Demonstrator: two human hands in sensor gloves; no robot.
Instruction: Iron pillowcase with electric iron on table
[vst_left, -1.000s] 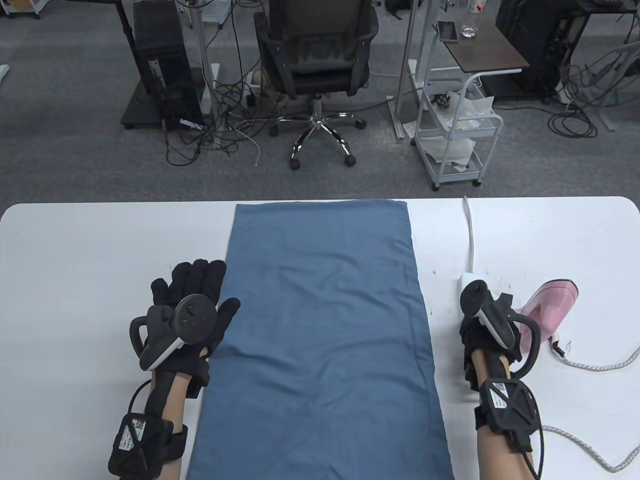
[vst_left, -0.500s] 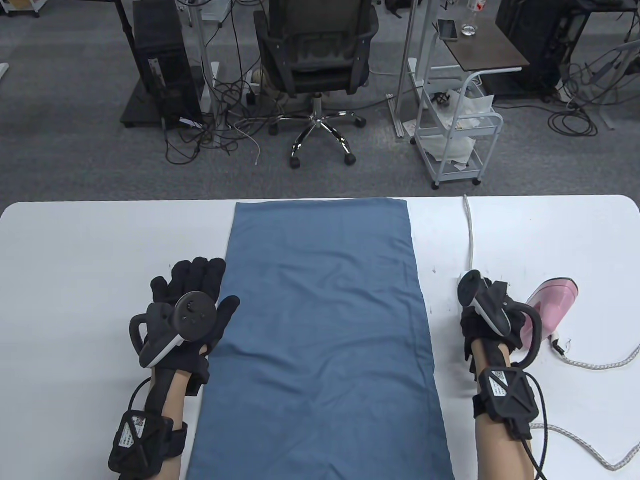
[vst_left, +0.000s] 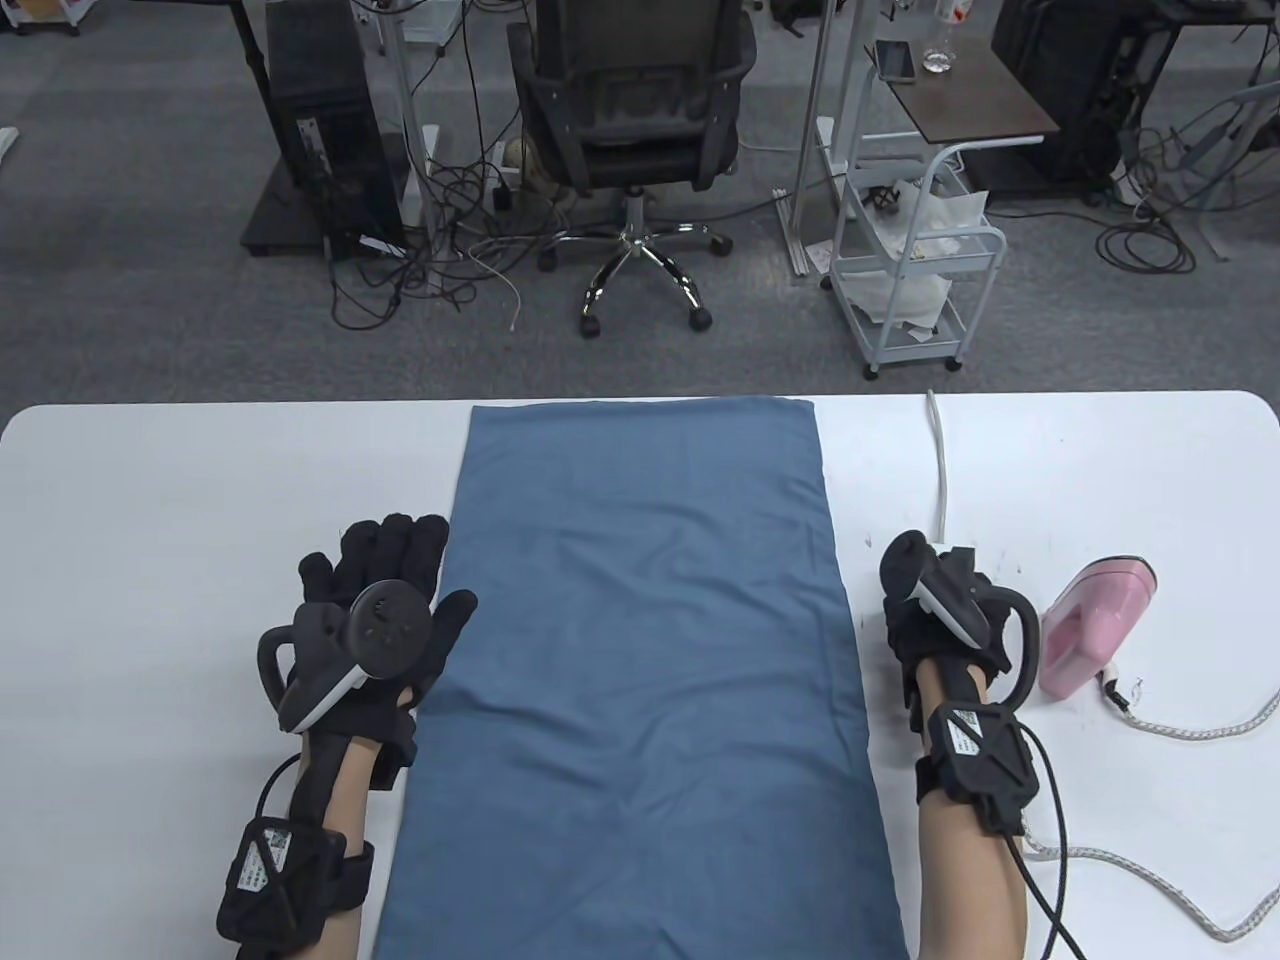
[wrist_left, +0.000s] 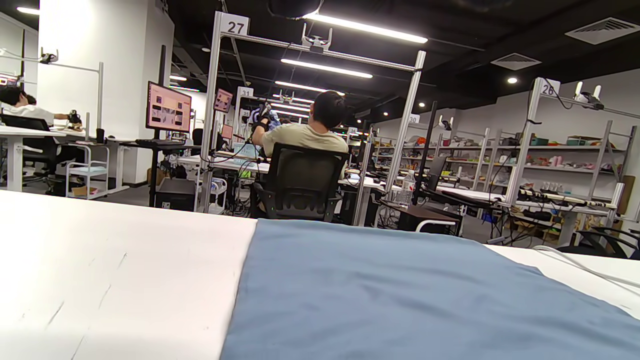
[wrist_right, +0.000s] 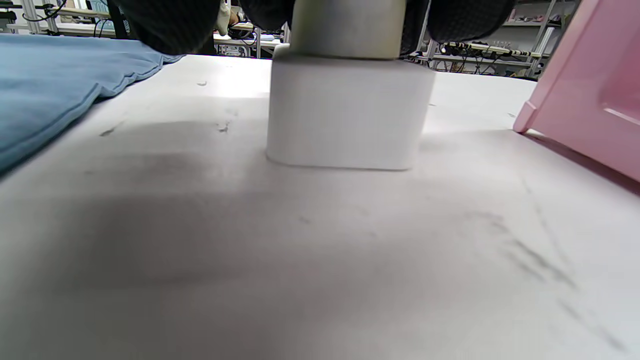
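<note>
A blue pillowcase lies flat down the middle of the white table; it also shows in the left wrist view and the right wrist view. A pink electric iron stands on the table to its right, and is at the right edge of the right wrist view. My left hand rests flat and open at the pillowcase's left edge, thumb on the cloth. My right hand is over a white socket block, its fingers around the white plug on top.
A white cable runs from the socket block to the table's far edge. The iron's braided cord trails across the table's right side and loops near my right forearm. An office chair and a cart stand beyond the table.
My right hand has moved left, away from the iron, and now covers the white socket block. My left hand and the pillowcase have stayed put.
</note>
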